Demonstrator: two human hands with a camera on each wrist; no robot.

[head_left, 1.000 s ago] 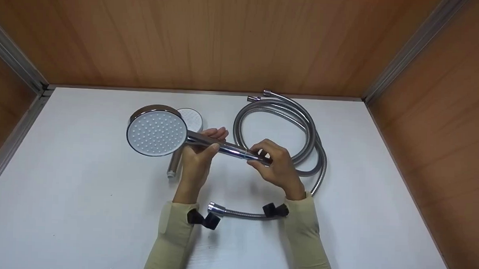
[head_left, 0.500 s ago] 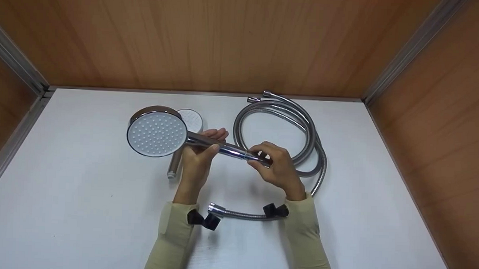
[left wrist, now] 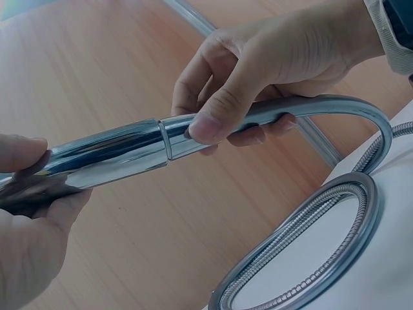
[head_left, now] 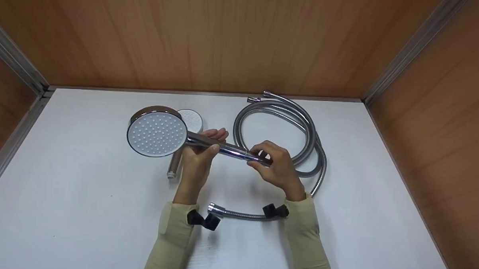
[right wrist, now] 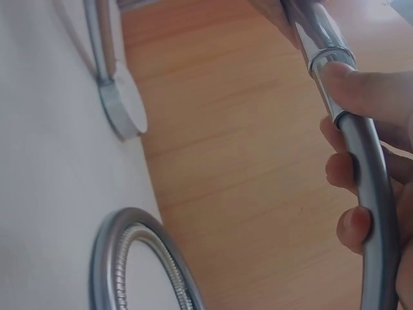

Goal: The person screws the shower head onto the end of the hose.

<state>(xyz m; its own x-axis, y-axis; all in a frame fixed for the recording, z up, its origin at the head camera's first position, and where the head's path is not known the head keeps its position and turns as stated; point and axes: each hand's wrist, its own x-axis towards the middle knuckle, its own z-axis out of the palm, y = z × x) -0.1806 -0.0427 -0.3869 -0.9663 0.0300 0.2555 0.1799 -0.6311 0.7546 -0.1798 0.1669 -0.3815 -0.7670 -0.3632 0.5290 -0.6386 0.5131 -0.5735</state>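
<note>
A large round shower head point(head_left: 157, 134) with a white nozzle face is held above the table, its chrome handle point(head_left: 233, 150) slanting down to the right. My left hand point(head_left: 196, 165) holds that handle between thumb and fingers. At the handle's end, my right hand point(head_left: 276, 163) pinches the hose's chrome end fitting. In the left wrist view the fitting meets the handle point(left wrist: 110, 155) at a thin ring-shaped seam, and the smooth grey hose point(left wrist: 310, 105) curves away from my right hand point(left wrist: 258, 77). The right wrist view shows my fingers point(right wrist: 348, 169) round the hose point(right wrist: 371, 187).
A smaller shower head point(head_left: 191, 119) lies behind my left hand. Coiled hoses point(head_left: 311, 141) lie at the back right of the white table point(head_left: 101, 225). A ribbed hose end point(head_left: 217, 209) lies between my forearms. Wooden panels point(head_left: 211, 42) stand at the back and sides.
</note>
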